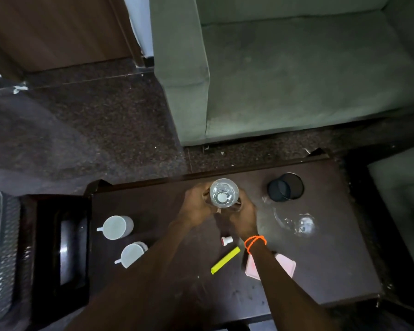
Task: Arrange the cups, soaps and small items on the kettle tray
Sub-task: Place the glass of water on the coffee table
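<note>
Both hands hold a clear water bottle [224, 193] upright near the far edge of the dark wooden table [167, 206]. My left hand [197, 204] grips its left side and my right hand [243, 215] its right side. Two white cups stand upside down at the table's left, one [117, 227] farther and one [131, 254] nearer. A small white cap-like item [226, 240] lies below my right hand. A yellow-green sachet [225, 260] lies near it. A pink packet [286, 265] shows under my right forearm. A clear glass [301, 223] lies at right.
A dark cylindrical cup [285, 187] stands at the table's far right. A dark tray-like box [62, 247] sits left of the table, beside a mesh bin [3, 254]. A green sofa [296, 80] stands beyond the table, and another seat [402, 199] at right.
</note>
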